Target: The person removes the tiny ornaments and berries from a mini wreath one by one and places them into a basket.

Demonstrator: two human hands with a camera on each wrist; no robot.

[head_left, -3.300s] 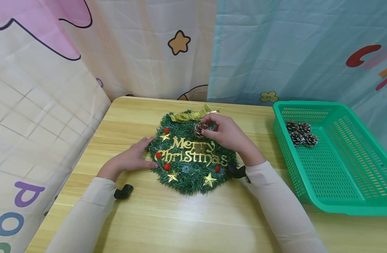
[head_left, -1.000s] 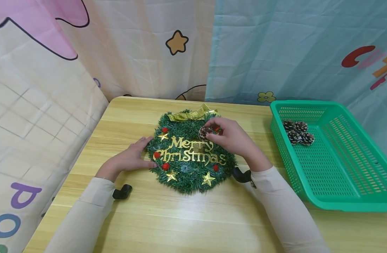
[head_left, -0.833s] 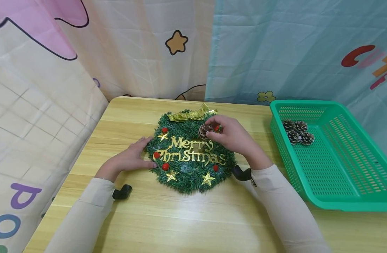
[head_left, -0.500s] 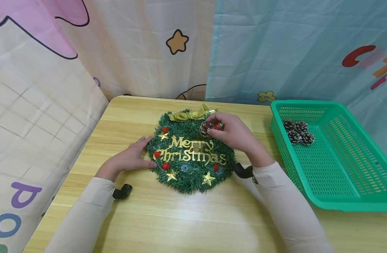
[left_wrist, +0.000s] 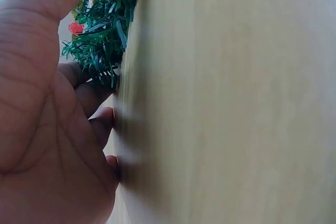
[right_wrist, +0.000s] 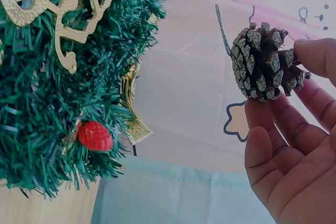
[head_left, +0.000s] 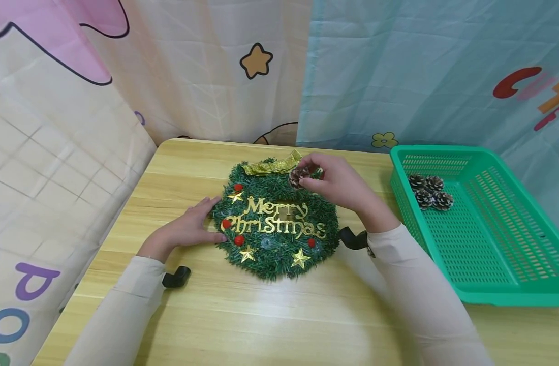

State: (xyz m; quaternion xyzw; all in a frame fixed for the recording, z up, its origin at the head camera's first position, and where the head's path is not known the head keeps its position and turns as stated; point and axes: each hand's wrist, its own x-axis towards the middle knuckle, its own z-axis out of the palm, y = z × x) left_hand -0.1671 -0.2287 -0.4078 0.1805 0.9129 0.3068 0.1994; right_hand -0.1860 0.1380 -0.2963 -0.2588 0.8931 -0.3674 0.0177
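Note:
A green tinsel wreath lies on the table, with gold "Merry Christmas" lettering, gold stars and red berries. My right hand pinches a white-tipped pine cone between thumb and fingers. In the right wrist view, this pine cone is held apart from the wreath, and a thin wire sticks out of it. At the wreath's left edge rests my left hand, thumb and fingers spread. The left wrist view shows its fingertips against the tabletop and tinsel.
On the right of the wooden table stands a green perforated basket. Several pine cones sit in its far left corner. A gold ribbon tops the wreath. Printed curtains hang behind the table.
My right hand has lifted the pine cone up and away from the wreath's upper right, towards the ribbon. My left hand has stayed at the wreath's edge.

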